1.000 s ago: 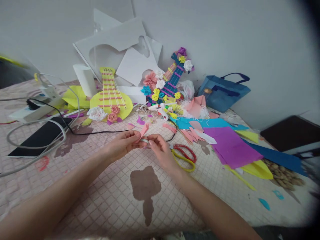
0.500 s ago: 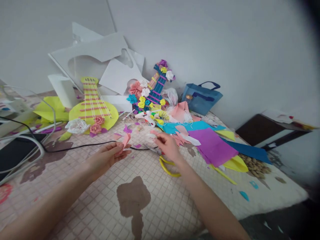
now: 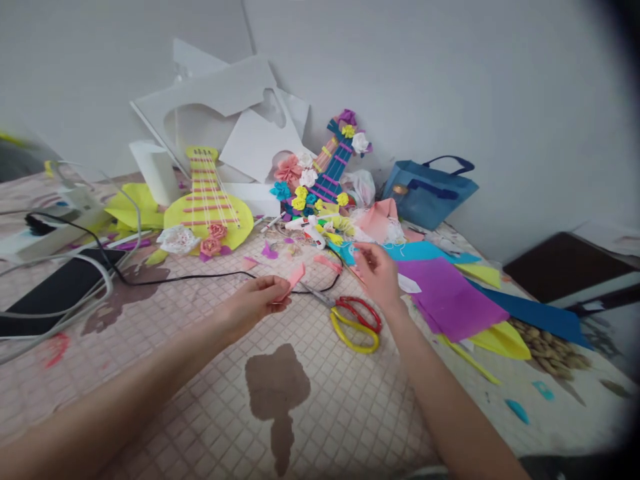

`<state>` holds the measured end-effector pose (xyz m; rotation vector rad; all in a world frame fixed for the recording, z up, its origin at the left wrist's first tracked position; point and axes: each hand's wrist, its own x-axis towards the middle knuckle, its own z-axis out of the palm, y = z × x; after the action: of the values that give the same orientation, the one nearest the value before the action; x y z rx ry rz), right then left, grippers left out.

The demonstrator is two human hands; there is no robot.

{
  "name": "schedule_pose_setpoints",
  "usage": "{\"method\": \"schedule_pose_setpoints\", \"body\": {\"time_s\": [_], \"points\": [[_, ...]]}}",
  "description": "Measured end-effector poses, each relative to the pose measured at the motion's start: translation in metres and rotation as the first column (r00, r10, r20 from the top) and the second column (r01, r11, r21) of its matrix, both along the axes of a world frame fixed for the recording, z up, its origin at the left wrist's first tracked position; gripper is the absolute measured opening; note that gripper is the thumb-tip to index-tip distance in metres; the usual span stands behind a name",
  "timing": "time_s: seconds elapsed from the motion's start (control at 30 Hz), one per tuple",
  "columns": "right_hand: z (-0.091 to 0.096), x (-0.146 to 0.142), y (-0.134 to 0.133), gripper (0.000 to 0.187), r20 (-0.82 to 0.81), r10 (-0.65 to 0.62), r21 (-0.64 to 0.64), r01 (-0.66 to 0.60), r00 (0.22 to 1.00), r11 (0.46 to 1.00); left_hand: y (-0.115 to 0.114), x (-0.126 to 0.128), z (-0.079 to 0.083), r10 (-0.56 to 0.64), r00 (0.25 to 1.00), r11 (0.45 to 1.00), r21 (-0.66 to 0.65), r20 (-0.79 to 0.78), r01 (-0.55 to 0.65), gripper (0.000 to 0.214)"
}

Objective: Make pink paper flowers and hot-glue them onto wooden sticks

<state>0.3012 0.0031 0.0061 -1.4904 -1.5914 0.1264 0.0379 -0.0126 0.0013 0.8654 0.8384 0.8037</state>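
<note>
**A pink scrap held in one hand**

The left hand point(image 3: 255, 303) is in the middle, low over the surface point(image 3: 200, 400). Its grip is closed on a pink paper piece point(image 3: 296, 275), pinched between thumb and fingers. The scrap sticks up and to the right, just above a black cord point(image 3: 200, 275).

The right hand point(image 3: 383, 273) is apart from the left, farther back and to the right. It is over small pink scraps at the edge of a purple sheet point(image 3: 450, 293). Its fingers are bent, but you cannot tell if its grip has anything in it.

Red and yellow scissors point(image 3: 357, 320) lie flat between the two hands, near the right wrist. At the back, a yellow paper guitar point(image 3: 210, 207) lies on the left. A blue paper guitar point(image 3: 333, 170) with paper flowers leans by the wall. A white glue gun point(image 3: 313, 230) lies in front of it. A blue bag point(image 3: 430, 190) sits to the right.
</note>
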Motion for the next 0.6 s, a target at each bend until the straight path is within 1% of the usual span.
{"method": "schedule_pose_setpoints", "body": {"time_s": [0.03, 0.07, 0.1, 0.17, 0.2, 0.27, 0.33, 0.43, 0.5, 0.6], "points": [[0.003, -0.011, -0.009, 0.028, 0.004, 0.135, 0.046, -0.135, 0.991, 0.990, -0.001, 0.004, 0.003, -0.013, 1.000, 1.000, -0.017, 0.012, 0.013, 0.030], [0.005, -0.022, -0.018, 0.031, 0.037, 0.250, 0.099, -0.252, 0.968, 0.963, -0.001, 0.008, 0.005, -0.025, 0.999, 0.999, -0.036, 0.026, 0.026, 0.030], [0.008, -0.031, -0.025, 0.034, 0.105, 0.334, 0.128, -0.345, 0.937, 0.930, -0.002, 0.011, 0.006, -0.036, 0.999, 0.998, -0.055, 0.040, 0.038, 0.030], [0.011, -0.045, -0.035, 0.037, 0.246, 0.417, 0.155, -0.460, 0.875, 0.874, -0.003, 0.015, 0.007, -0.054, 0.996, 0.993, -0.102, 0.066, 0.061, 0.029], [0.012, -0.049, -0.038, 0.038, 0.299, 0.439, 0.141, -0.495, 0.847, 0.858, -0.004, 0.017, 0.007, -0.062, 0.995, 0.989, -0.126, 0.077, 0.072, 0.027], [0.012, -0.053, -0.040, 0.034, 0.376, 0.462, 0.114, -0.535, 0.803, 0.837, -0.006, 0.019, 0.005, -0.080, 0.992, 0.980, -0.174, 0.099, 0.096, 0.023], [0.010, -0.055, -0.041, 0.026, 0.406, 0.469, 0.118, -0.554, 0.784, 0.824, -0.008, 0.018, 0.004, -0.109, 0.986, 0.969, -0.208, 0.125, 0.134, 0.021], [0.006, -0.055, -0.041, 0.016, 0.382, 0.494, 0.124, -0.573, 0.781, 0.810, -0.011, 0.016, 0.004, -0.170, 0.972, 0.955, -0.217, 0.162, 0.203, 0.021], [0.004, -0.056, -0.042, 0.013, 0.347, 0.540, 0.076, -0.597, 0.767, 0.799, -0.012, 0.014, 0.003, -0.199, 0.967, 0.950, -0.211, 0.156, 0.230, 0.022], [0.005, -0.057, -0.044, 0.015, 0.319, 0.591, -0.010, -0.620, 0.741, 0.784, -0.012, 0.011, 0.000, -0.220, 0.973, 0.959, -0.167, 0.074, 0.229, 0.024]]}}
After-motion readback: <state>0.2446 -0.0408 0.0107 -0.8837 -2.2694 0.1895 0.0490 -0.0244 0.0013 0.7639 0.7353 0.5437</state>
